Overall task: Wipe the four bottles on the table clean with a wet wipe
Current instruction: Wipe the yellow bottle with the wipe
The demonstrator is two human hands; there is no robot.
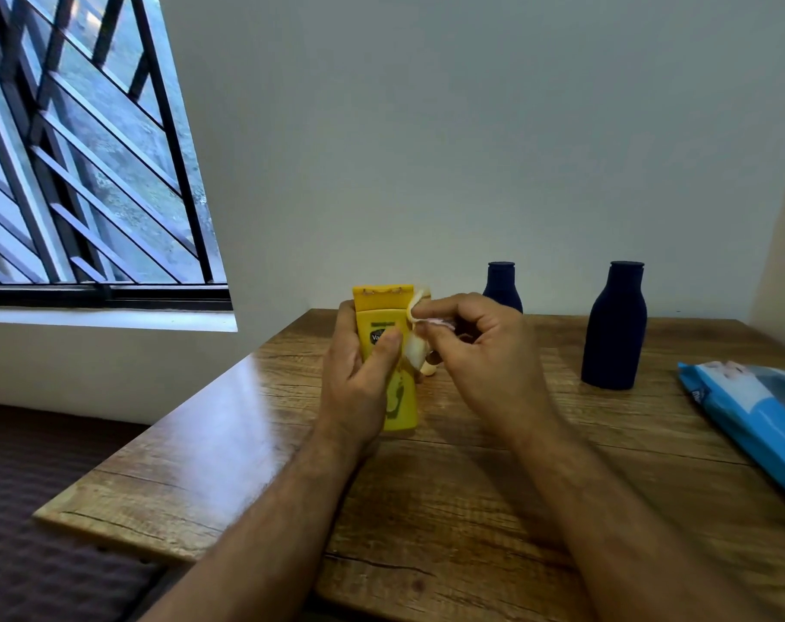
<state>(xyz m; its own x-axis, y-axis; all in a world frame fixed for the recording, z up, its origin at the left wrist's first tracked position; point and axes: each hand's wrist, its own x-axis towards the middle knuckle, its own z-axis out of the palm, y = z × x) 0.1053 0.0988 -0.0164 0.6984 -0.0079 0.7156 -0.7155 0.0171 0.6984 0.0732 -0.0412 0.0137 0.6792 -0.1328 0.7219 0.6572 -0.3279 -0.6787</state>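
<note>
- Yellow plastic comes first on the left: the left hand (359, 379) grips the yellow bottle (393, 352), thumb laid across its front label and the other fingers curled round its far side, out of view. The bottle is upright; whether its base rests on the wooden table (449, 509) or is lifted just off it, I cannot tell.
- Just right of that thumb, the wet wipe (416, 341) lies bunched against the bottle's right edge and up beside its cap, touching the plastic.
- The right hand (476, 347) pinches the wipe between thumb and curled fingertips — so both hands are closed on something, neither idle.
- Something small and pale shows below the wipe, just under the right fingertips; too hidden to name.
- Behind the right knuckles stands a dark blue bottle (502, 287), partly hidden; well right of the fingers stands a second dark blue bottle (615, 327), upright and untouched.
- Furthest right, away from both hands, lies the blue wipe pack (749, 410).
- Step in hand, as I judge it: wiping the yellow bottle, at its cap and right side. Only three bottles show; a fourth is not in view.
- The next move likely calls for the left fingers to turn the bottle while the right drags the wipe down the unwiped faces — then setting it down and reaching for a blue one.
</note>
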